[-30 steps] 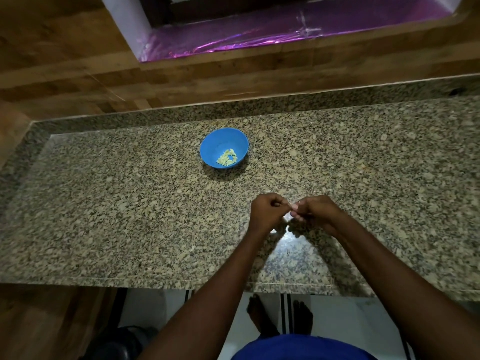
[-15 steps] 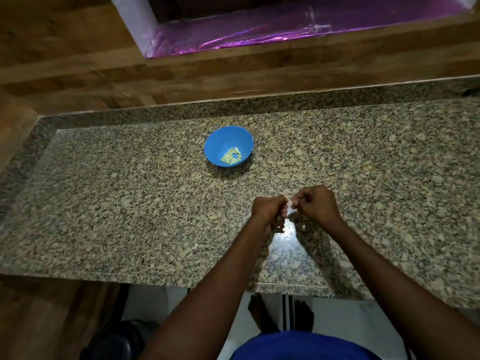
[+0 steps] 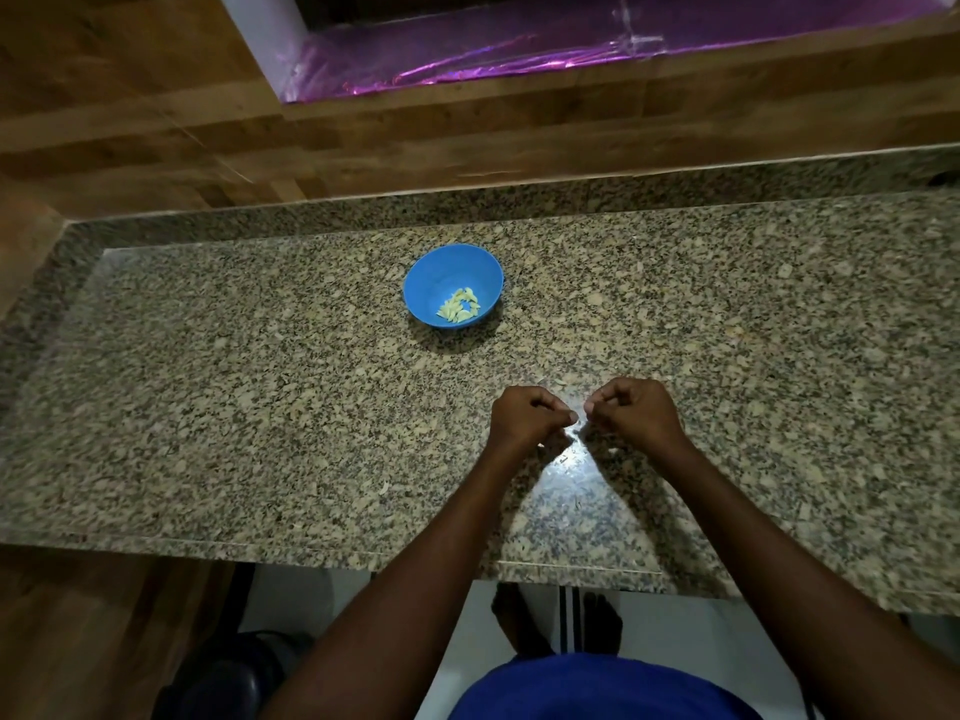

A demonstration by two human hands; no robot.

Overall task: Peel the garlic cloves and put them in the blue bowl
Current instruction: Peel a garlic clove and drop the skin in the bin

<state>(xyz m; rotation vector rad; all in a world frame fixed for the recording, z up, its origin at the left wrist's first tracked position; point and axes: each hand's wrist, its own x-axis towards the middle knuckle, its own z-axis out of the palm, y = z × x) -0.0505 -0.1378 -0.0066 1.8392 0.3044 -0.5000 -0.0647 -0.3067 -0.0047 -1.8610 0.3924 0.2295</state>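
A blue bowl point(image 3: 431, 272) stands on the granite counter point(image 3: 260, 387) and holds several pale peeled garlic cloves point(image 3: 460, 305). In front of it, nearer the counter's front edge, my left hand point(image 3: 524, 418) and my right hand point(image 3: 636, 410) are held together with fingers curled. Between their fingertips they pinch a small whitish garlic clove point(image 3: 581, 417), mostly hidden by the fingers. Which hand carries most of it I cannot tell.
A wooden wall point(image 3: 156, 122) rises behind the counter, with a purple foil-lined ledge point(image 3: 519, 49) above it. A few small pale skin scraps point(image 3: 613, 450) lie by my hands. Below the front edge I see a white floor and bare feet point(image 3: 556, 615).
The view has shifted a little, so the bowl sits slightly further right in frame. My hands stay together on the clove, with small finger movements.
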